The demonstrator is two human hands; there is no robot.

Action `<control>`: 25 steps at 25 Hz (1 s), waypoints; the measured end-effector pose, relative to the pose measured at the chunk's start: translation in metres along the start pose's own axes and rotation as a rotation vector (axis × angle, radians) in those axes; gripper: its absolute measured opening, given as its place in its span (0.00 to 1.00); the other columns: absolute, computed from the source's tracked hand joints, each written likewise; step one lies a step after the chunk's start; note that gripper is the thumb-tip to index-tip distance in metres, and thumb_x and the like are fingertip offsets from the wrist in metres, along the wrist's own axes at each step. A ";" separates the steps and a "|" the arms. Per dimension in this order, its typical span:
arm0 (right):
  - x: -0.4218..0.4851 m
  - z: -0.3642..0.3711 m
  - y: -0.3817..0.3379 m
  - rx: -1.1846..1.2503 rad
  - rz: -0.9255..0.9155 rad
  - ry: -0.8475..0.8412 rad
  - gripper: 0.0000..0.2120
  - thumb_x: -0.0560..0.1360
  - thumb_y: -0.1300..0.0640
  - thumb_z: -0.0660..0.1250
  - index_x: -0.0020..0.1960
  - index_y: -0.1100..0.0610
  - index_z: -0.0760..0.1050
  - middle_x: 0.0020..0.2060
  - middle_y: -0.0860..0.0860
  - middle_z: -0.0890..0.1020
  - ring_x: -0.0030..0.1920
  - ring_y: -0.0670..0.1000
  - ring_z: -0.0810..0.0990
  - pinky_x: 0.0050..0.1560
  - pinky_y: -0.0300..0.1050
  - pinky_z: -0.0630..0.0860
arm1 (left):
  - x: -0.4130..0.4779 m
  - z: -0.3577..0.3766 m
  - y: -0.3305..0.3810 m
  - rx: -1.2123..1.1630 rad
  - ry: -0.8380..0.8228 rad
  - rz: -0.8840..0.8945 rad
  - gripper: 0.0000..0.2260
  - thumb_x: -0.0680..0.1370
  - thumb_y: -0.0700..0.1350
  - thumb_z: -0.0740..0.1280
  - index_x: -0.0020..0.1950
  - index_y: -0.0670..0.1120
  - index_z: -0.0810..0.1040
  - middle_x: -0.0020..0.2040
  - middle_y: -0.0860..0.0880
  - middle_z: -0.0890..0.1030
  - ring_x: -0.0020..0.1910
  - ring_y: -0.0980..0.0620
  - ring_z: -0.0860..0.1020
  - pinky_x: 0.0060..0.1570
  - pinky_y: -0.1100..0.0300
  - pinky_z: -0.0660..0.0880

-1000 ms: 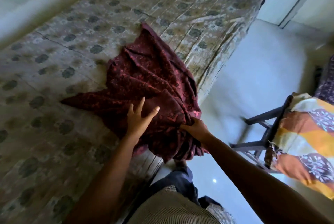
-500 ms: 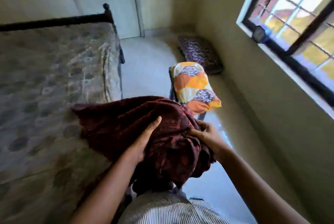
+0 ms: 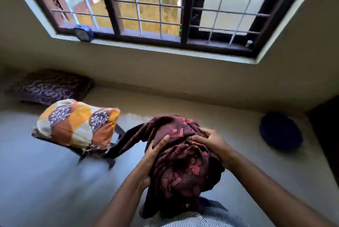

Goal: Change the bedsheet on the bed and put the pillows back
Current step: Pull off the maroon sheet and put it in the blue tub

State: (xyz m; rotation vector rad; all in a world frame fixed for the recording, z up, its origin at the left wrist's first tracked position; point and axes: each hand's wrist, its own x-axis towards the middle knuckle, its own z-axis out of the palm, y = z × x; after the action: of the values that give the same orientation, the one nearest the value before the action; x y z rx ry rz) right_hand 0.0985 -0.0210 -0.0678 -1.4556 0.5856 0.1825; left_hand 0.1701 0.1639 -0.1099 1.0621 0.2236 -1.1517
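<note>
Bedsheet (image 3: 183, 164), maroon with red patterning, is held bunched in front of the torso, off the floor (image 3: 45, 181). It is clasped from the left by the left hand (image 3: 153, 155), whose fingers (image 3: 161, 142) are curled onto the cloth, and gripped on top by the right hand (image 3: 211, 139). One orange patterned pillow (image 3: 77, 124) is propped on a chair (image 3: 113, 153); a purple pillow (image 3: 49, 87) is seen beneath the window (image 3: 146, 6).

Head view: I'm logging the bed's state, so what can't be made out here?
- Bed: out of frame, state unknown.
- Maroon sheet: bunched between left hand and right hand; lower end hidden by the torso.
- Stool under the orange pillow: mostly covered, blurred.
- Clock face: too small.
</note>
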 end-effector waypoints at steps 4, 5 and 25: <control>-0.041 -0.052 0.017 0.086 0.024 0.223 0.07 0.71 0.54 0.70 0.50 0.49 0.77 0.45 0.48 0.84 0.46 0.47 0.84 0.48 0.39 0.79 | 0.043 0.054 -0.011 0.167 -0.182 -0.132 0.34 0.67 0.57 0.75 0.69 0.50 0.69 0.61 0.42 0.78 0.58 0.42 0.79 0.55 0.46 0.77; -0.051 -0.069 0.020 0.099 0.019 0.268 0.08 0.71 0.51 0.70 0.49 0.49 0.78 0.46 0.48 0.84 0.47 0.47 0.84 0.50 0.40 0.79 | 0.056 0.070 -0.015 0.222 -0.230 -0.163 0.35 0.66 0.58 0.75 0.69 0.50 0.68 0.62 0.42 0.78 0.58 0.42 0.78 0.57 0.45 0.75; -0.129 -0.508 -0.018 0.136 -0.347 0.847 0.08 0.71 0.53 0.71 0.50 0.50 0.79 0.43 0.44 0.84 0.45 0.41 0.82 0.48 0.35 0.78 | 0.266 0.533 -0.074 0.672 -0.659 0.087 0.53 0.46 0.60 0.81 0.69 0.52 0.65 0.60 0.45 0.77 0.48 0.52 0.83 0.40 0.60 0.79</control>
State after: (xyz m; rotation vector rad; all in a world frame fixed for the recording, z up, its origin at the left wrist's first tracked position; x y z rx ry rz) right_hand -0.1363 -0.4843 0.0075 -1.4432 0.9798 -0.7699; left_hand 0.0393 -0.4175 -0.0411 1.1780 -0.7676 -1.4726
